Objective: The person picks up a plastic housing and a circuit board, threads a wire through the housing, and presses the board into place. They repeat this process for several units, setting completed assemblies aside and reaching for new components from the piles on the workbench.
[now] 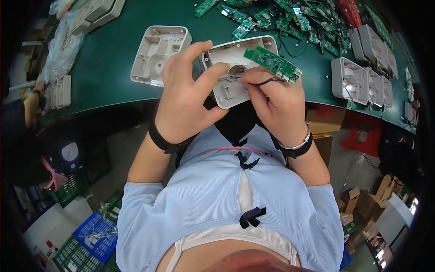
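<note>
My left hand (pixel 188 90) grips a whitish plastic housing (pixel 229 93) by its left side, tilted above the table's near edge, its hollow inside facing me. Inside it are ribs, posts and a round recess. My right hand (pixel 278 97) is closed at the housing's right side, its fingertips pinching a thin black cable (pixel 267 82) near the recess. The cable runs to a green circuit board (pixel 274 62), which lies across the top of my right hand and over the housing's right wall. Left of my left hand, a similar open housing (pixel 158 56) rests on the table.
A pile of green circuit boards (pixel 290 20) with loose wires covers the far right of the green table (pixel 108 59). More housings (pixel 348 81) stand at the right, others (pixel 97 13) at the far left beside clear plastic bags (pixel 63 54). Another person's hand (pixel 34 102) is at the left edge.
</note>
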